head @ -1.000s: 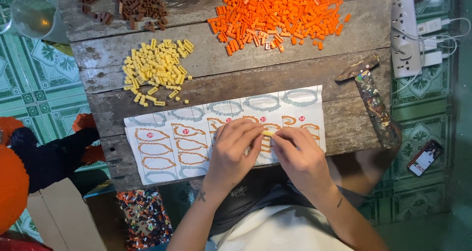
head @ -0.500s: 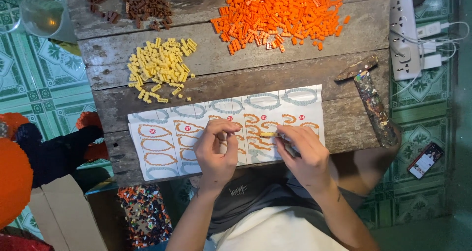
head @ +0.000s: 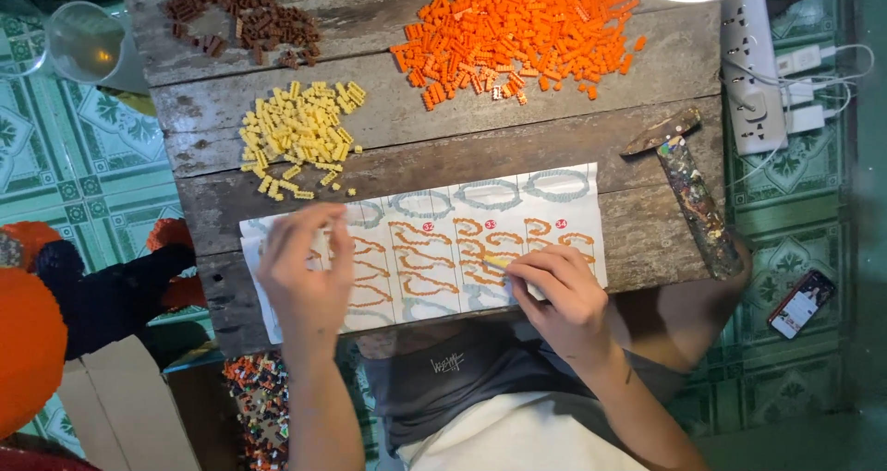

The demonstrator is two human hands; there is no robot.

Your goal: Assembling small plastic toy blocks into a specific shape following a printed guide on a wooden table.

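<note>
Both of your hands rest on the pattern sheet [head: 554, 214]. Your right hand [head: 564, 291] pinches a yellow piece [head: 496, 262]. Your left hand [head: 303, 272] lies released, fingers spread.

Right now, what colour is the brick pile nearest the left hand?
Pale yellow pile, just beyond the left hand; the head view shows it clearly.

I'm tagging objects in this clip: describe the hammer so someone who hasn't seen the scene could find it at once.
Start at the weathered wooden table and go to its right edge, below the white power strip. The hammer lies there at a slant, just right of the white pattern sheet. It is the only tool, with a rusty head and a paint-speckled handle.
</note>
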